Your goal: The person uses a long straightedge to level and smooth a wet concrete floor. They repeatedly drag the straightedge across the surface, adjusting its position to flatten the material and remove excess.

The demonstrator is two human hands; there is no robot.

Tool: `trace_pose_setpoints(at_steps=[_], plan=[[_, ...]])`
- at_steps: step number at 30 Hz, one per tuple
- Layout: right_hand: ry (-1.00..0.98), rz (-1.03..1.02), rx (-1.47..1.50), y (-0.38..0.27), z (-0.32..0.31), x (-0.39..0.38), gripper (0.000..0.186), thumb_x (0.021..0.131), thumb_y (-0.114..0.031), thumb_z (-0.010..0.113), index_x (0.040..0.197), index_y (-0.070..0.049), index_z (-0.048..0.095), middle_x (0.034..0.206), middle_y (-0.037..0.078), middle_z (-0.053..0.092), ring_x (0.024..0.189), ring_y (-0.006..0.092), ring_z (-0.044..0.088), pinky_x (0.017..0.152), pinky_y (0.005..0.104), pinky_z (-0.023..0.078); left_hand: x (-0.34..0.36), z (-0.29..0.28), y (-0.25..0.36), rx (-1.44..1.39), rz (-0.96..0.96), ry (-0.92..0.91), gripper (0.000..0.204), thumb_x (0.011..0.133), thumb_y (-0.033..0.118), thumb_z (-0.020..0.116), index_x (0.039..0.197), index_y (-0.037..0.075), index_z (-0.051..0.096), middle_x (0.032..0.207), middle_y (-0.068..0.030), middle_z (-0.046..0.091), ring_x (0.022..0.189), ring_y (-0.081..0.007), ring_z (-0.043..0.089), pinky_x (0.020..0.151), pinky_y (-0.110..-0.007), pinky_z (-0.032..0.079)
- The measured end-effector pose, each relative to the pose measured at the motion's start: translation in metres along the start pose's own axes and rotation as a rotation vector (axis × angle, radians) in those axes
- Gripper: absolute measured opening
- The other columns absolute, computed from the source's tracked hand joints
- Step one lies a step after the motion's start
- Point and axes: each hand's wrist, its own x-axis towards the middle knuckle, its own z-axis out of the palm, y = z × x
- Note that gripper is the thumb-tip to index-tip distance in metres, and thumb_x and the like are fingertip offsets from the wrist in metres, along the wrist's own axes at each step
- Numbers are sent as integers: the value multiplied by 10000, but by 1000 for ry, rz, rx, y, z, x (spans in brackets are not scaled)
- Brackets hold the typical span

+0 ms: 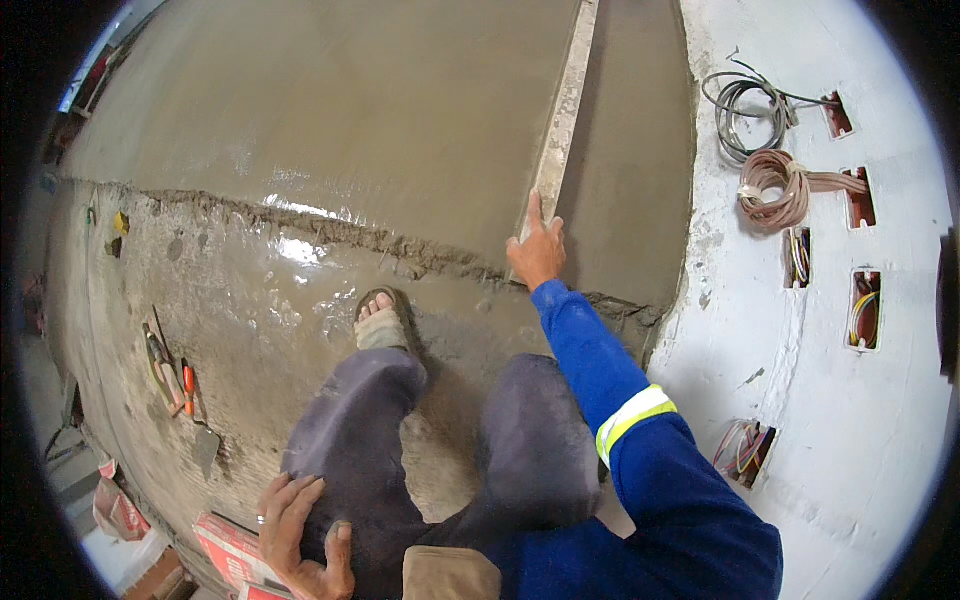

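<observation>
A long, pale straightedge (566,115), caked with mortar, lies on the smooth wet screed (380,100) and runs away from me. My right hand (538,248) grips its near end, with the index finger stretched along it and the thumb out to the left. Down at the lower left, my left hand (300,535) rests by my thigh; its fingers and thumb are apart and nothing is in it. The screed ends in a rough, crumbly edge (330,220) just ahead of my sandalled foot (380,320).
On the rough floor at left lie a pointing trowel (205,447) with an orange handle and other hand tools (163,370). Red-and-white packaging (232,550) is beside my left hand. The white wall at right has coiled black cable (745,118), coiled brown cable (775,190) and open electrical boxes (864,308).
</observation>
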Motion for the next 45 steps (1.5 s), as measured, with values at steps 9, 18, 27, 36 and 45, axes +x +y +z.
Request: trace_pose_setpoints(at_steps=[9,18,27,36,45], plan=[[47,-33,35,-3,7,2,892,725,-161,668,1499,-246,232,1146,288,459,1040,456,516,878,508,464,-2,-1,4,40,-17,9,382,752,229,660,1034,-29,664,1080,-197,642,1108,-369,556,1020,-473,364],[-1,-26,46,-14,12,-1,896,734,-180,681,1501,-265,226,1144,270,448,1037,465,508,889,521,450,-6,-5,0,1,35,14,370,768,212,673,1059,-15,664,1066,-194,650,1079,-384,570,997,-464,387],[-160,4,33,-10,-20,12,948,733,-266,703,1513,-277,164,1293,298,381,1172,484,435,955,540,423,-20,8,9,32,57,108,342,765,210,672,1036,2,676,1082,-183,650,1074,-364,581,978,-440,407],[-289,-438,284,-9,2,-96,657,769,-332,700,1344,-104,479,1304,258,466,1227,438,442,997,569,380,-22,13,15,212,196,113,323,780,180,683,1056,11,670,1118,-196,641,1064,-374,597,933,-419,448],[-441,-287,-326,42,-54,-183,588,763,-470,652,1231,-118,601,1274,159,531,1294,388,366,1005,652,288,-30,10,15,224,193,154,337,797,223,686,1070,25,670,1140,-186,636,1066,-366,594,937,-419,446]])
